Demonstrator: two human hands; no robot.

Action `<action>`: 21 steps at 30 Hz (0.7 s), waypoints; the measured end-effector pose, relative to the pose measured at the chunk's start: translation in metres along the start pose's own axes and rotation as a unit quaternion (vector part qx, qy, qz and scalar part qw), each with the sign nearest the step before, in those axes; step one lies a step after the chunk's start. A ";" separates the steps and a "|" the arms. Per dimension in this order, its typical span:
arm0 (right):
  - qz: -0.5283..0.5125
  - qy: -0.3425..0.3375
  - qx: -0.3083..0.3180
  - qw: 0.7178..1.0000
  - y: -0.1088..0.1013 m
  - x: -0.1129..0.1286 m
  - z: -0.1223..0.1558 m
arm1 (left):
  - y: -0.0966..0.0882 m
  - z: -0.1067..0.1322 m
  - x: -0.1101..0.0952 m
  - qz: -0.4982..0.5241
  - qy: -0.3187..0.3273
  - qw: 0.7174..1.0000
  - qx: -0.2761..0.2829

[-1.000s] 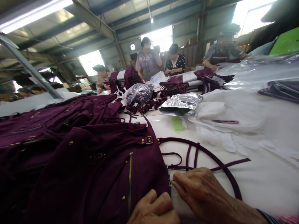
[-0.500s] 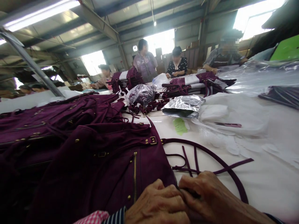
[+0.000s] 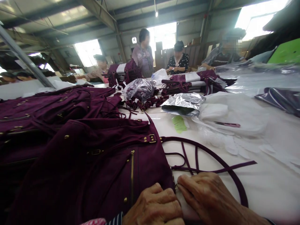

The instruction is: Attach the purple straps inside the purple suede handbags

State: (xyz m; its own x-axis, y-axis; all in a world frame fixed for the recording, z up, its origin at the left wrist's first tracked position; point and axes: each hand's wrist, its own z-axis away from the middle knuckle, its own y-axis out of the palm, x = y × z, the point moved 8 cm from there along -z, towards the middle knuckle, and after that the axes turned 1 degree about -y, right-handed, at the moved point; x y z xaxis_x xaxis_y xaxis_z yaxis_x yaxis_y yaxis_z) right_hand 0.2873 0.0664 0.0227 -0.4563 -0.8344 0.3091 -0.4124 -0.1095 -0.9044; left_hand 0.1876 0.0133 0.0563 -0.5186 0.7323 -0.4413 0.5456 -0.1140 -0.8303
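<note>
While the right hand (image 3: 206,190) seems to pinch a small brass pull (image 3: 176,187) at the side edge of the purple bag (image 3: 110,175), the left hand (image 3: 156,204) is curled closed over the same edge just beside it, its fingertips hidden, so I cannot tell what it grips. The bag lies flat on the near left of the bench (image 3: 269,192). If the cloth bunches under those knuckles, the pull could jam or bite the fabric; a thin lace (image 3: 236,167) trails close to the fingers and might get caught too. The long strap (image 3: 225,162) loops out to the right — a sleeve could snag it and twist the bag round. Farther off, a slim pink-handled tool (image 3: 227,124) rests on crumpled white wrapping (image 3: 243,107); were it bladed, dragging that wrapping could bring it against the cloth. Beyond lie a silver pouch (image 3: 185,104), a clear plastic bag (image 3: 139,90) and stacked purple goods (image 3: 194,79), with more bags (image 3: 58,103) heaped at left. Several co-workers (image 3: 178,62) are at the far side, under steel beams (image 3: 100,15) — bright windows (image 3: 87,51) behind them.
</note>
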 end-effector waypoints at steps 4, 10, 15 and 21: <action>-0.018 0.032 0.028 0.999 -0.005 -0.003 -0.006 | 0.004 0.003 -0.001 -0.012 0.011 1.000 0.013; -0.092 0.078 0.029 0.992 -0.020 -0.001 -0.014 | -0.002 0.003 0.000 0.010 0.002 1.000 0.026; -0.118 0.076 0.073 0.987 -0.022 0.006 -0.010 | -0.011 0.002 -0.006 0.004 0.032 0.999 -0.001; -0.145 0.047 0.091 0.984 -0.029 0.015 -0.007 | -0.012 0.004 -0.009 -0.022 0.023 0.999 0.013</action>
State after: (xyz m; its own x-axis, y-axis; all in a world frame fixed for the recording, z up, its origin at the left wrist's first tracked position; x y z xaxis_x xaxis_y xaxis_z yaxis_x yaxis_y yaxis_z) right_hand 0.2866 0.0611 0.0559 -0.4145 -0.7017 0.5795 -0.3911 -0.4376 -0.8097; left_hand 0.1831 0.0050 0.0684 -0.5107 0.7665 -0.3895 0.5063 -0.0981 -0.8568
